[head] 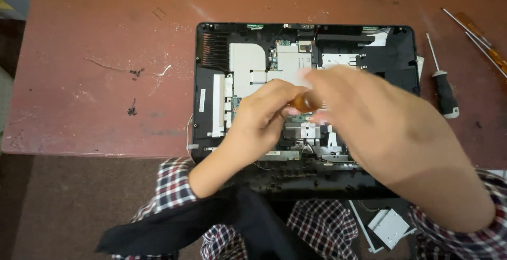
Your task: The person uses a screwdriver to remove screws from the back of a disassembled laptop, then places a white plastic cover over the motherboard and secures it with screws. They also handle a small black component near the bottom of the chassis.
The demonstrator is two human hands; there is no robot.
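Amber-handled screwdriver [305, 101] held over an opened laptop chassis [253, 75].
The left hand [264, 113] clenched the handle; the blurred right hand [369, 117] covered its end, grip indiscernible. A black-handled screwdriver [443, 88] lay beside the chassis.

1. White label [202, 100]: a narrow upright rectangle with dark print, at nine o'clock inside the open black laptop [253, 27].
2. Small white sticker [192, 146]: on the laptop's edge at about eight o'clock, near a thin wire.
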